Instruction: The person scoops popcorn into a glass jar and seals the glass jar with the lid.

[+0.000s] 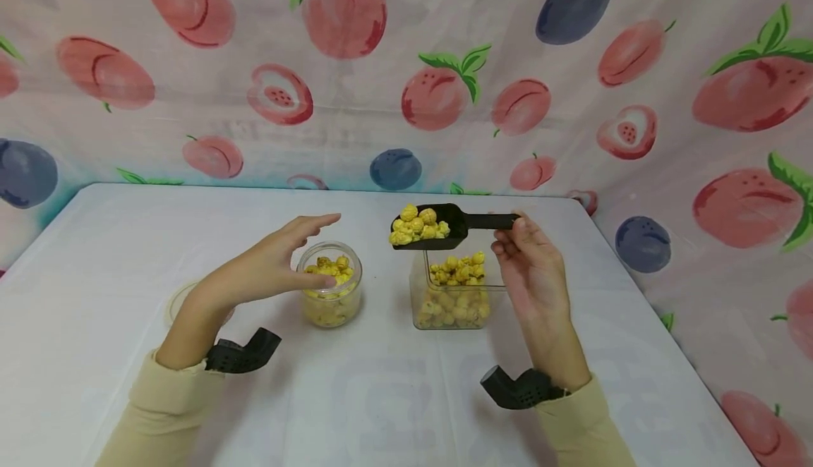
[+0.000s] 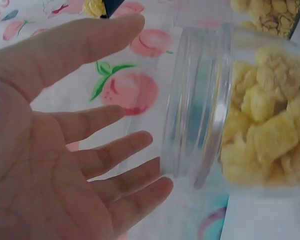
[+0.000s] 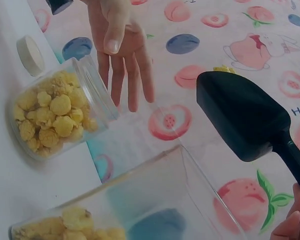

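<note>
My right hand pinches the handle of a black scoop heaped with yellow popcorn, held just above a clear square container partly filled with the same popcorn. In the right wrist view the scoop shows from below, above the container's rim. A small round glass jar holding popcorn stands to the left. My left hand hovers beside and over the jar with straight fingers, the thumb near its rim. Seen by the left wrist camera, the open palm faces the jar with a small gap.
A round lid lies on the white table behind my left wrist, seen also as a lid in the right wrist view. A fruit-print cloth walls the back and right side.
</note>
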The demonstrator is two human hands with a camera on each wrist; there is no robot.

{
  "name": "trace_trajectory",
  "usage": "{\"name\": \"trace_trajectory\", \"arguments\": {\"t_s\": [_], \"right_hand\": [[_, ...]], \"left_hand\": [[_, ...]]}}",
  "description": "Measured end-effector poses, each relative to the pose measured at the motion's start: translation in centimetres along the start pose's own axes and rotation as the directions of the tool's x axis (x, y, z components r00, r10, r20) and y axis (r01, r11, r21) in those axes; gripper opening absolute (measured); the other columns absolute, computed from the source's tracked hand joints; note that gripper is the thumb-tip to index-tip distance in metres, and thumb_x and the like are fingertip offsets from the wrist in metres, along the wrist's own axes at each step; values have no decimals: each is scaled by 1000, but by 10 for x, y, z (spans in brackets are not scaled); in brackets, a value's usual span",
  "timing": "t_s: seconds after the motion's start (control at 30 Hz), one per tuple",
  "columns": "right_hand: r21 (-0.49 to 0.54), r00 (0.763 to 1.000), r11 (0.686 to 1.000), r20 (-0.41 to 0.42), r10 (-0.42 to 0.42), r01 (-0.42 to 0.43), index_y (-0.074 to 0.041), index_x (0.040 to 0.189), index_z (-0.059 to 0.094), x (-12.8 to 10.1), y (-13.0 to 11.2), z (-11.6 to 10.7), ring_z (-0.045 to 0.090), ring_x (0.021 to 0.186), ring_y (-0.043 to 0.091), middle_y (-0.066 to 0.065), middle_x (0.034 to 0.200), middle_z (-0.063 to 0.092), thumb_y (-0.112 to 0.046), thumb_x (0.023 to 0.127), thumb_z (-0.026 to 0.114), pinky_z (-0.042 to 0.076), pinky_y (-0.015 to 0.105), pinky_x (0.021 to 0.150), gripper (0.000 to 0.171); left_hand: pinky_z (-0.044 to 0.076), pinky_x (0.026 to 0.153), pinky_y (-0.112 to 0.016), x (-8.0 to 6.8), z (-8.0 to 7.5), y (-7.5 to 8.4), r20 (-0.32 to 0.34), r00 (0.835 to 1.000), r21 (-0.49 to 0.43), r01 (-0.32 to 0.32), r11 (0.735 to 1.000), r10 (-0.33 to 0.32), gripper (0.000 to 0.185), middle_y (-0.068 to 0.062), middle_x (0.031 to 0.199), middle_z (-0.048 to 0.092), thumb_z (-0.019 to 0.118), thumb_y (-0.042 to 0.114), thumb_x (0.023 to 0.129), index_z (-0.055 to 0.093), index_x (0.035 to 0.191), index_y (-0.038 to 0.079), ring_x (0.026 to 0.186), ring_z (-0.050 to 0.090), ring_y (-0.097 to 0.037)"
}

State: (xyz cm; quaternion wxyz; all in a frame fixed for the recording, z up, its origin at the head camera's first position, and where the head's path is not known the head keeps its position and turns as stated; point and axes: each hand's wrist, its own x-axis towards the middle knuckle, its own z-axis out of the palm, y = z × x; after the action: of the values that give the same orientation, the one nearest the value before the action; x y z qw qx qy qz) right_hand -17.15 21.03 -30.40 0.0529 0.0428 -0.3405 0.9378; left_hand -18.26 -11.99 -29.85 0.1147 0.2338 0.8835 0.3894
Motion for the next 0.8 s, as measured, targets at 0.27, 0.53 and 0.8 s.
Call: {"name": "trace_trajectory", "arguments": {"t_s": [0.27,0.53,0.8], "right_hand": [[-92,1000,996,3,7,-6,-3,94,66,-6,9,8,59,75,17,9,86,63,-6,91,55,48,22,70,12],[-193,1000,981,9,-10,11,-6,95,64,-12,18,16,64,76,15,8,90,71,-4,92,53,54,21,71,11],[-228,999,974,-35,-5,-4,-6,95,63,-16,25,21,65,76,14,6,88,69,2,92,52,55,20,72,14]], "left_hand": [[30,107,-59,-6,-12,-18,111,994,-83,-5,997,14,88,-13,150,22,74,28,80,20,148,16,134,29,-38],[41,103,-48,-3,-17,-37,195,981,-213,47,976,-4,78,-18,143,31,72,22,81,26,144,13,127,40,-38],[47,97,-43,0,-17,-45,225,973,-238,101,966,-46,71,-22,138,37,71,21,82,33,140,9,123,45,-36]]}}
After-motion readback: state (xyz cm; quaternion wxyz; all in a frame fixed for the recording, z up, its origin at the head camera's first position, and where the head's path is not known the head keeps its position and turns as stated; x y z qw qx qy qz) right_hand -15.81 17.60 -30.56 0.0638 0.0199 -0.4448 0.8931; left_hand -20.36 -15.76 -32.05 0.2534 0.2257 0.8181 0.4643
